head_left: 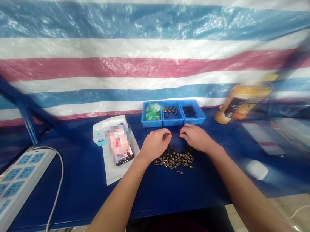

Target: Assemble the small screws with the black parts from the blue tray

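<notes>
My left hand and my right hand hang close together just above a loose pile of small bronze-coloured screws on the dark blue table top. Both hands have curled fingers, and the tips nearly meet, hiding whatever may lie between them. Beyond the hands stands a blue three-compartment parts tray. Green plastic pieces fill its left compartment, brownish screws lie in the middle, and black screws lie on the right.
A phone with a pixelated picture lies on white packaging left of the pile. Farther left are a white power strip and its cable. A white mouse and a yellow bottle sit right. A striped tarpaulin hangs behind.
</notes>
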A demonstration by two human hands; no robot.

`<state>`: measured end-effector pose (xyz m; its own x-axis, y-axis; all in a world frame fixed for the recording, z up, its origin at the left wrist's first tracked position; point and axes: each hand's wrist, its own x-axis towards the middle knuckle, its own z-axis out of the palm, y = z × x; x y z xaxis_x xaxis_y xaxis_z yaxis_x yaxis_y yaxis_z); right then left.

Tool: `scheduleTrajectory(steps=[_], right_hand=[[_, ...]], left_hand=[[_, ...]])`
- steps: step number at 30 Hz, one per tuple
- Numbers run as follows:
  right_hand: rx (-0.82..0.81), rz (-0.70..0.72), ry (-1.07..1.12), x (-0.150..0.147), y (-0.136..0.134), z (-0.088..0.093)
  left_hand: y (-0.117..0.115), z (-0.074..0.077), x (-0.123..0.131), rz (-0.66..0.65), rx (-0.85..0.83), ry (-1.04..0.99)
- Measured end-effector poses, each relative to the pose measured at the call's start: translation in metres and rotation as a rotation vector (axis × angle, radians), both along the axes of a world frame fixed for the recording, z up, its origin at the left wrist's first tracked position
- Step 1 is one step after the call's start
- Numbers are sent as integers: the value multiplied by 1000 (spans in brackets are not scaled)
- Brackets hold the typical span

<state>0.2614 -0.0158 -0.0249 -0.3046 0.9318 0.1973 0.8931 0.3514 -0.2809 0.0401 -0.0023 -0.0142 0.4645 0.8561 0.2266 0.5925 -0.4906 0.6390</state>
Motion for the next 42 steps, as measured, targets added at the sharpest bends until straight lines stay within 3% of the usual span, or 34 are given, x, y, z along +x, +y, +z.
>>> scheduleTrajectory(steps=[9, 25, 29, 36, 42], right_hand=[[43, 125, 482, -17, -6, 14], [59, 178, 615, -23, -13, 26], [97, 96, 672, -22, -10, 24], [125, -245, 997, -10, 2, 17], [169, -326, 1018, -5, 7, 13]], left_hand=[[-4, 7, 7, -85, -12, -113], [-3, 9, 7, -77, -190, -300], [-1, 6, 7, -34, -174, -312], [2, 2, 6, 18, -172, -302], [2, 2, 6, 51, -174, -322]])
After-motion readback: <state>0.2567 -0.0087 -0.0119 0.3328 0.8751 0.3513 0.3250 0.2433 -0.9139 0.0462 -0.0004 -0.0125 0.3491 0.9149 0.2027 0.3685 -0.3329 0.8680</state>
